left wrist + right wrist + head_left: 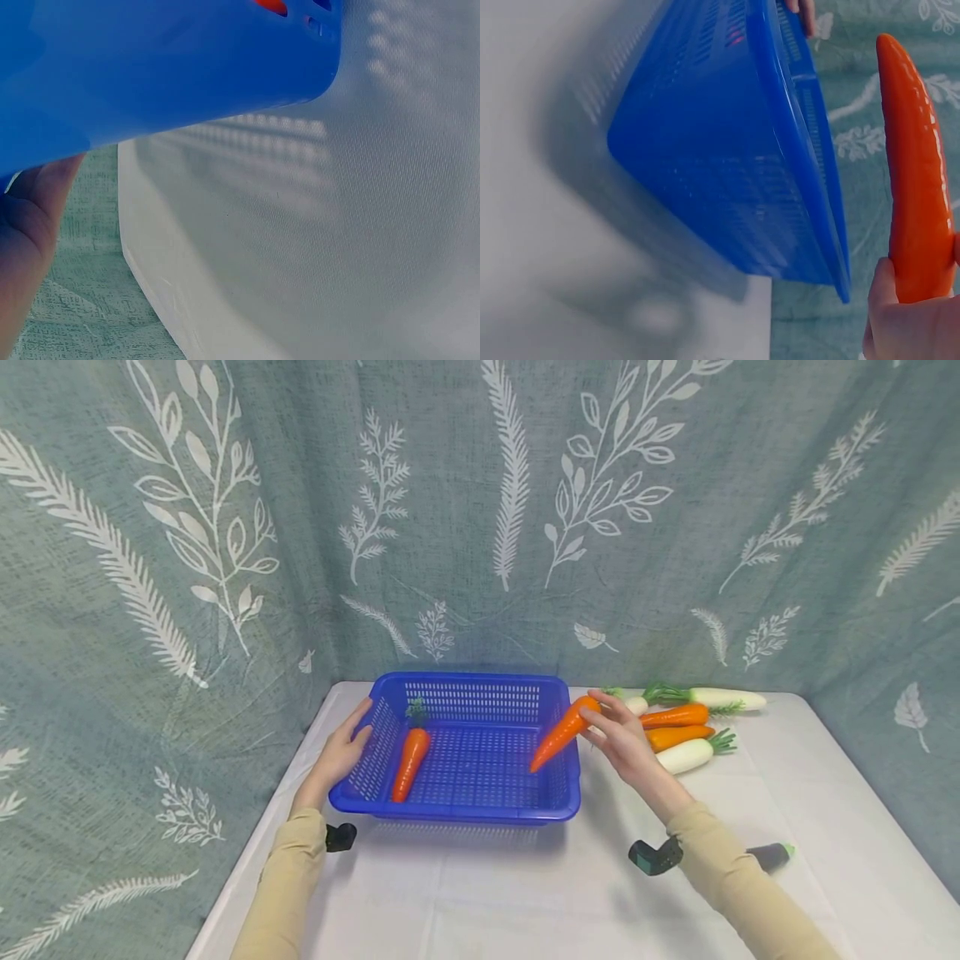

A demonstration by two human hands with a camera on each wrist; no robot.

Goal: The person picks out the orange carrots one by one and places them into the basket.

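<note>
A blue plastic basket (457,813) with slotted walls stands on the white table. At its left side my left hand (341,752) holds the rim, thumb over the inner side and fingers along the outside. In the left wrist view the basket wall (172,75) hides most of that hand. My right hand (622,739) pinches an orange carrot (562,732) by its thick end, and its tip points down over the basket's right part. Inside the basket, on the left, lies another carrot (410,767) with a dark green top.
Right of the basket lie several vegetables: white radishes (686,756) with green leaves and carrots (678,737). A dark eggplant (768,857) lies near my right forearm, partly hidden. A green patterned curtain (465,527) hangs around the table (480,902).
</note>
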